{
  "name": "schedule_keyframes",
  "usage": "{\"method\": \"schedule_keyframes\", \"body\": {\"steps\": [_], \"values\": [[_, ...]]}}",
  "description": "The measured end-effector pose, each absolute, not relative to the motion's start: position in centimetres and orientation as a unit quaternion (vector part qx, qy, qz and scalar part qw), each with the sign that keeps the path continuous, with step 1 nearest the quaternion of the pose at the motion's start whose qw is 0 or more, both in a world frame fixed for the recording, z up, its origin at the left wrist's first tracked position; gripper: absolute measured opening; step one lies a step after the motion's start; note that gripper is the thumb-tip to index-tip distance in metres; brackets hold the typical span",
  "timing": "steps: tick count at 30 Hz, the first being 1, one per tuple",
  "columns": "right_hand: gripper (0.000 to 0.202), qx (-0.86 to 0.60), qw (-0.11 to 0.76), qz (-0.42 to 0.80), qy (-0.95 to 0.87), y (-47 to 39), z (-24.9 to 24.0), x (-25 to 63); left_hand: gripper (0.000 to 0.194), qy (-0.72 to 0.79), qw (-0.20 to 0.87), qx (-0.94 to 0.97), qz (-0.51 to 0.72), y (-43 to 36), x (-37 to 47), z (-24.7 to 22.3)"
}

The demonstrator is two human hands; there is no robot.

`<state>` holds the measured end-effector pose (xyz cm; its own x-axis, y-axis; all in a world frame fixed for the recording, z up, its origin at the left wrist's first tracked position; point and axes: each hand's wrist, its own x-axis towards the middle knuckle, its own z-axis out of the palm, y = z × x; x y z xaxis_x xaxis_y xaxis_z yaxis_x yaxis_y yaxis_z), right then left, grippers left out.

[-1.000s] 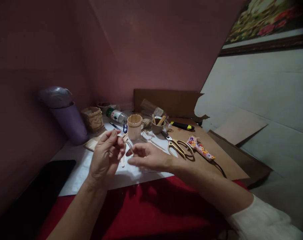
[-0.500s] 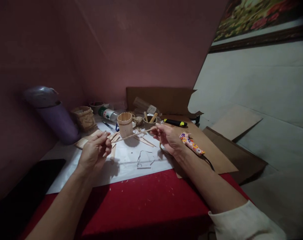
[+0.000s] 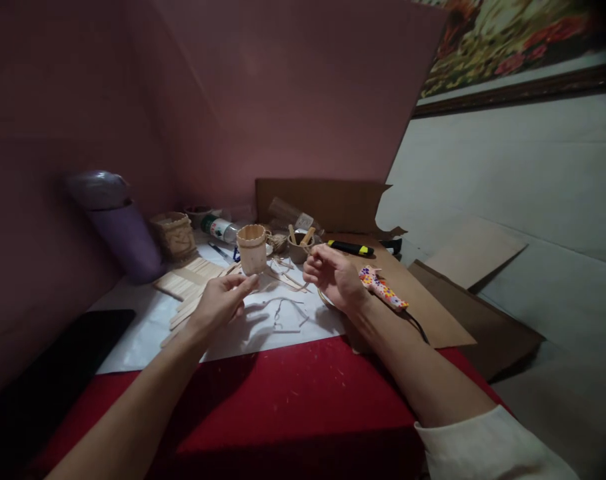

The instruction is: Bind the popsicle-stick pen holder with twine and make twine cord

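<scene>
My left hand is low over the white sheet, thumb and fingertips pinched together just in front of a small cup built from wooden sticks with a scalloped rim. Whatever is in that pinch is too small to make out. My right hand is raised to the right of the cup, its fingers curled around thin twine that droops slackly below them. Flat craft sticks lie in a row left of the cup, partly behind my left hand.
A floral-patterned glue gun and a black-yellow utility knife lie on cardboard at right. Behind are a pot holding sticks, a plastic bottle and another decorated cup. A purple tumbler stands left.
The twine was stretched straight between both hands and now hangs slack. My left hand has moved right, toward the front of the cup. My right hand has barely moved.
</scene>
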<state>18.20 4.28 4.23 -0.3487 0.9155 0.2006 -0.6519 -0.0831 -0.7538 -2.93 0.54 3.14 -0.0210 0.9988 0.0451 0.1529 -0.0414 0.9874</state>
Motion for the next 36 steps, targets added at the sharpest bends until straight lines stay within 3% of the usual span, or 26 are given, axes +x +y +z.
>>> {"method": "schedule_keyframes", "body": {"steps": [3,9,14,17,25,36], "values": [[0.016,-0.159,0.501,0.729,-0.438,2.8,4.0,16.9,0.022,0.479,0.312,0.607,0.552,0.4,-2.5,2.9],[0.018,-0.172,0.408,0.772,-0.457,0.4,3.0,14.8,0.027,0.384,0.424,0.614,0.543,0.1,-1.5,2.4],[0.020,-0.182,0.385,0.755,-0.499,0.0,2.6,14.4,0.034,0.393,0.357,0.668,0.522,0.1,-1.7,2.0],[0.023,-0.227,0.398,0.718,-0.523,0.1,2.2,14.1,0.035,0.395,0.318,0.691,0.516,0.2,-1.9,1.9],[0.022,-0.342,0.440,0.466,-0.687,0.3,0.9,13.7,0.031,0.449,0.216,0.723,0.478,0.1,-1.8,1.7],[0.019,-0.342,0.458,0.440,-0.693,-0.4,1.6,13.5,0.032,0.437,0.234,0.715,0.493,0.1,-1.7,1.4]]}}
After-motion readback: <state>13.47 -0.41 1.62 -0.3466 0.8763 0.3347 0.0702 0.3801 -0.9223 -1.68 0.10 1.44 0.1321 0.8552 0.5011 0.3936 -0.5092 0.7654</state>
